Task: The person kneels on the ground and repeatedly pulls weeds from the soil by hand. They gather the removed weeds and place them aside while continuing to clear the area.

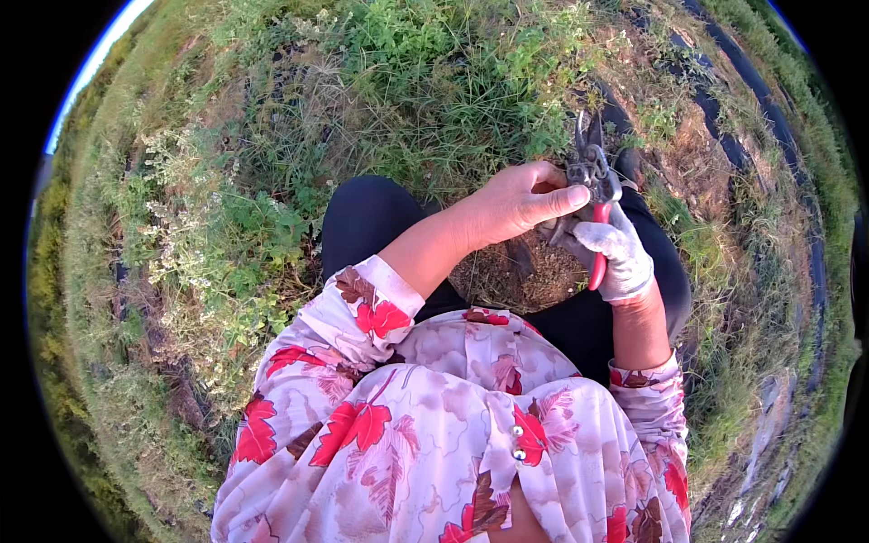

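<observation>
Red-handled pruning shears point(601, 215) point away from me, their two dark metal blades slightly apart at the tips. Around the red handles is my right hand point(625, 256), in a dirty white glove. My left hand point(527, 204) is bare and comes across from the left. Its thumb and fingers pinch the metal part near the pivot. Part of the handles is hidden by the glove, and the left fingertips are partly behind the shears.
My bent knees in dark trousers point(367, 217) flank a patch of brown soil point(534, 276). Green weeds point(398, 45) grow ahead, and pale-flowered plants point(186, 204) stand at the left. Dark strips, perhaps plastic sheeting or hose point(756, 81), run along the ground at the right.
</observation>
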`<state>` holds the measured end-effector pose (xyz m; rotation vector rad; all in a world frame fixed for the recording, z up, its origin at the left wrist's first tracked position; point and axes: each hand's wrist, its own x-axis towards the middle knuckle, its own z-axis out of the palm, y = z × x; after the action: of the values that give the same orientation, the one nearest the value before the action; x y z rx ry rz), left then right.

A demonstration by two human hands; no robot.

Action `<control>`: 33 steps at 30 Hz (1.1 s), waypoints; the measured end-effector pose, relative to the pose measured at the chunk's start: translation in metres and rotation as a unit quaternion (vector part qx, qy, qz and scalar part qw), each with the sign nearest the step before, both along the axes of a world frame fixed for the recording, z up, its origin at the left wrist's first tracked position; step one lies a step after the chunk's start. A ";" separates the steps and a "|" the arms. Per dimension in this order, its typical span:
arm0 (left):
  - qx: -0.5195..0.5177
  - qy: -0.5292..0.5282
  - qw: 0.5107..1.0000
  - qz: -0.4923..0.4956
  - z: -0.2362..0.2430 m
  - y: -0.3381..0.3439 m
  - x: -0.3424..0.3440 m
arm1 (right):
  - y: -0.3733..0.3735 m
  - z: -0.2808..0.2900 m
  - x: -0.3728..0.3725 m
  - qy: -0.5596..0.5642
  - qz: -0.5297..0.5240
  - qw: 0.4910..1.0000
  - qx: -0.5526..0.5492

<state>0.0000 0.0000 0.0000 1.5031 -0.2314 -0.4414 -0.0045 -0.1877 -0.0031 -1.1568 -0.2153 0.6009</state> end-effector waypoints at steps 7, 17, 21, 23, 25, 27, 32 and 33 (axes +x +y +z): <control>0.255 -0.049 0.954 0.150 -0.022 0.079 0.061 | -0.105 0.015 -0.007 -0.313 -0.348 0.773 -0.427; 0.462 0.031 0.886 -0.005 -0.239 0.087 0.093 | -0.112 -0.026 -0.035 -0.213 -0.377 0.679 -0.592; 0.462 0.104 0.879 0.057 -0.304 0.077 0.115 | -0.108 -0.019 -0.034 -0.145 -0.400 0.690 -0.586; 0.483 0.110 0.866 0.063 -0.323 0.070 0.132 | -0.117 -0.021 -0.037 -0.144 -0.395 0.680 -0.600; 0.525 0.089 0.846 0.036 -0.315 0.056 0.152 | -0.117 -0.016 -0.037 -0.122 -0.406 0.671 -0.608; 0.569 0.074 0.819 0.000 -0.322 0.055 0.168 | -0.122 -0.017 -0.038 -0.120 -0.410 0.667 -0.611; 0.583 0.082 0.808 -0.007 -0.361 0.058 0.179 | -0.121 -0.024 -0.035 -0.123 -0.388 0.642 -0.650; 0.577 0.101 0.811 -0.005 -0.358 0.055 0.178 | -0.122 -0.023 -0.036 -0.121 -0.385 0.642 -0.652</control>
<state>0.1776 0.0549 -0.3577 2.6205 0.2745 -0.8206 -0.0400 -0.3099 -0.0263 -2.5341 0.6222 -0.3383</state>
